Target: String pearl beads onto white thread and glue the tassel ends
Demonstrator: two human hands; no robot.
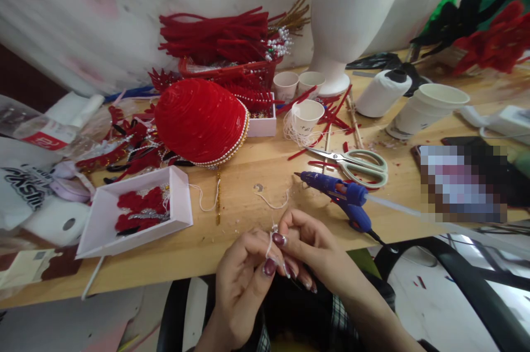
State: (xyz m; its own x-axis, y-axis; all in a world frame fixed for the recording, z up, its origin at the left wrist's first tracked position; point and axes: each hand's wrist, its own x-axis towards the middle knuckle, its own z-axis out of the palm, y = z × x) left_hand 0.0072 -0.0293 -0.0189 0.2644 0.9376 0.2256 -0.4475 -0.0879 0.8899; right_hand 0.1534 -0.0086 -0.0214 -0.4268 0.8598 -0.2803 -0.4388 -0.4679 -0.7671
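My left hand [244, 275] and my right hand [310, 241] meet at the table's front edge, fingertips nearly touching. Both are closed in a pinch on a thin white thread [270, 244], which has a small whitish piece [275, 228] at its top. Part of the thread is hidden behind the fingers. A loose white cord [273, 206] curves on the wood just beyond. To the right of my hands lies a blue glue gun [331, 186] with a clear glue stick in its back. Green-handled scissors [356, 164] rest behind it, blades pointing left.
A red dome-shaped cap [199, 120] with beaded trim stands left of centre, behind a white box [182, 203] of red pieces. Paper cups [308, 115], a thread spool [383, 92], a white mannequin head [351, 10] and a phone [459, 181] stand or lie farther right.
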